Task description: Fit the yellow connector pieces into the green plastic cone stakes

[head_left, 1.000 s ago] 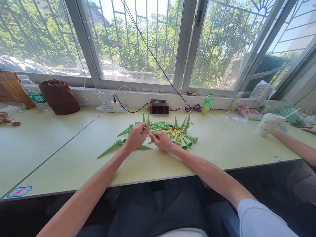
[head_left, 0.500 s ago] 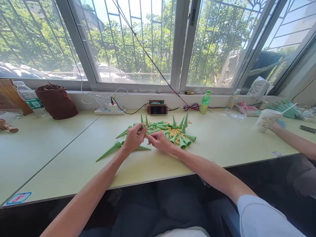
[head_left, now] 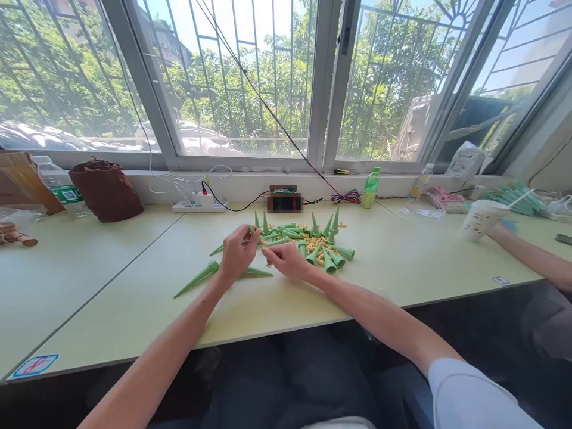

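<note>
Hands eased apart at the pile (head_left: 319, 241)
Left hand (head_left: 236, 255) pinched a green cone (head_left: 270, 242); right hand (head_left: 286, 260) curled, its hold unclear.

A pixelated patch (head_left: 285, 203) covers something at centre frame. A co-worker's forearm (head_left: 534, 262) is cut off at the right edge. What the left hand (head_left: 236, 255) pinches is too small to tell.
</note>
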A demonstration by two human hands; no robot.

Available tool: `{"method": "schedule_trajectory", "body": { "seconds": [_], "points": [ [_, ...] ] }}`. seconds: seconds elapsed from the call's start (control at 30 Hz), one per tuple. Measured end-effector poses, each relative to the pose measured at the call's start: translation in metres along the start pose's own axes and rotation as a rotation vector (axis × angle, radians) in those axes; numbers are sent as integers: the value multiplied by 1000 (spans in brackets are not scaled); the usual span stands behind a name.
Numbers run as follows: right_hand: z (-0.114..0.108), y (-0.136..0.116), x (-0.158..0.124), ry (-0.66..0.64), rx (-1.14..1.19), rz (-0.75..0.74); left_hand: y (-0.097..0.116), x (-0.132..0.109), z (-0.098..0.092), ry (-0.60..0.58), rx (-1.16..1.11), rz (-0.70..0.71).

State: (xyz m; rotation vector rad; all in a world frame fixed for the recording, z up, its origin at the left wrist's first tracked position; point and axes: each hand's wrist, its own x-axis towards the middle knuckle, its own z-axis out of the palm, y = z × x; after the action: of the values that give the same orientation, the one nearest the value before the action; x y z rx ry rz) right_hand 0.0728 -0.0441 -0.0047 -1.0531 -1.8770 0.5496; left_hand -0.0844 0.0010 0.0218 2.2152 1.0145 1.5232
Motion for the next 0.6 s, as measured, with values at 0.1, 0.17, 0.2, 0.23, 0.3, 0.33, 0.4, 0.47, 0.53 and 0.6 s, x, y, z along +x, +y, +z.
{"method": "schedule_trajectory", "body": {
  "seconds": [0.1, 0.17, 0.2, 0.23, 0.3, 0.33, 0.4, 0.47, 0.53, 0.6],
  "points": [
    [1, 2, 1, -26, -106, -34, -5, 6, -6, 96, 24, -95],
    [2, 2, 1, -31, -143, -37, -7, 12, -11, 131, 1, -187],
    [3, 3, 2, -31, -155, -43, -8, 16, -14, 121, -9, -229],
    [4, 3, 2, -30, -166, -50, -9, 19, -17, 113, -17, -266],
    [5, 4, 2, -30, -182, -73, -11, 27, -22, 102, 0, -310],
    [5, 5, 2, -33, -189, -84, -12, 31, -24, 102, 30, -314],
    [6, 7, 2, -41, -202, -101, -18, 40, -26, 108, 89, -289],
    [6, 8, 1, -52, -211, -113, -27, 49, -26, 116, 134, -264],
    [6, 9, 1, -59, -212, -120, -40, 57, -24, 143, 165, -259],
    [6, 10, 1, -61, -210, -127, -53, 65, -20, 125, 192, -276]
  ]
}}
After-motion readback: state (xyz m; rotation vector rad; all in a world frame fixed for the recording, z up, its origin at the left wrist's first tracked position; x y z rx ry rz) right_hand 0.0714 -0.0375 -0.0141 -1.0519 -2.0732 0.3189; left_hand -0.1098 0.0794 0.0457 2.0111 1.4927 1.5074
